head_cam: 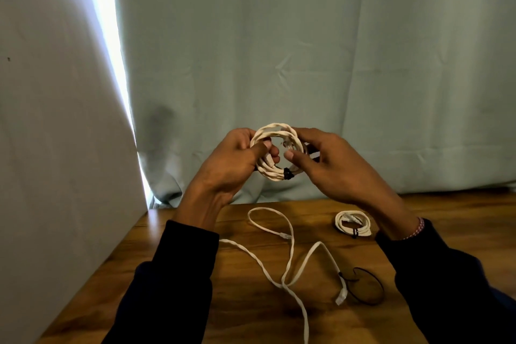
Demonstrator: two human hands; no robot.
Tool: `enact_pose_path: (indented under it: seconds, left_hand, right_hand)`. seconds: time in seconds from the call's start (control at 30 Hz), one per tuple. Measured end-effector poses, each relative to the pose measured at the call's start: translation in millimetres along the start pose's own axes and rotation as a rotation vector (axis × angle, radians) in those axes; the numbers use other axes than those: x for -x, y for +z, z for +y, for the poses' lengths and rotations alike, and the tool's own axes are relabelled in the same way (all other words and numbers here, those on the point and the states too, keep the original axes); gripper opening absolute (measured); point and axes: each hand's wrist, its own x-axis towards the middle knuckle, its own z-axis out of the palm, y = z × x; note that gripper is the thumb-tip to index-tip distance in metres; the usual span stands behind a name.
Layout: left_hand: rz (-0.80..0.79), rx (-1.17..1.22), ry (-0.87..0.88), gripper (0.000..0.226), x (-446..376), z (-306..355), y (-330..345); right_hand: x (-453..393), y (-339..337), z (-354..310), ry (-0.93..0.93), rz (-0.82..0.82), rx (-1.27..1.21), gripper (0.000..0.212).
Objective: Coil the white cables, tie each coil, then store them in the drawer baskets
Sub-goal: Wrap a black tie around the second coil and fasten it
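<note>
A coil of white cable (pixel 276 152) is held up in front of the curtain (pixel 307 50), well above the tabletop (pixel 237 301), with its ring turned face-on to the camera. The left hand (pixel 231 165) is closed round the coil's left side, thumb across the front of the strands and fingers curled behind. The right hand (pixel 329 165) meets the right side, its thumb tip pressed at the inner edge of the ring; the other fingers lie behind the coil, and how firmly they grip cannot be told. A black tie (pixel 287 175) is seen wrapped round the strands at the bottom of the ring, just below the right thumb, so this coil is judged bound or nearly so.

On the tabletop, a second tied coil (pixel 353 223) lies below the right wrist, nearer that hand. A loose cable (pixel 290 254) sprawls between the two forearms, its long run trending from far to near, with one plug end resting on a black loop tie (pixel 367 286) to the right. No drawer or basket is in view.

The coming move is judged to turn on the tie sitting beside the right thumb, while the ring is steadied by the left hand.
</note>
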Motion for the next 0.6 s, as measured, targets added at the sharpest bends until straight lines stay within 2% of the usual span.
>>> enact_pose_path:
  seconds: [0.17, 0.27, 0.33, 0.43, 0.5, 0.6]
  left_hand:
    - [-0.089, -0.081, 0.064, 0.012, 5, 4, -11]
    - [-0.122, -0.111, 0.077, 0.029, 8, 8, -19]
    - [-0.108, -0.060, -0.034, 0.045, 9, 11, -26]
    - [-0.096, 0.131, -0.224, 0.058, 11, 17, -27]
    - [-0.054, 0.232, -0.251, 0.056, 10, 17, -19]
    - [0.067, 0.215, -0.203, 0.034, 5, 12, -9]
  right_hand:
    - [3, -13, 0, 0.037, 0.076, -0.011, 0.034]
    - [3, -12, 3, 0.048, 0.154, -0.138, 0.035]
    - [2, -11, 3, 0.035, 0.220, -0.170, 0.037]
    - [2, -8, 1, 0.010, 0.209, -0.178, 0.040]
    - [2, -6, 0, -0.044, 0.153, -0.140, 0.041]
    - [1, -5, 1, -0.098, 0.088, -0.134, 0.041]
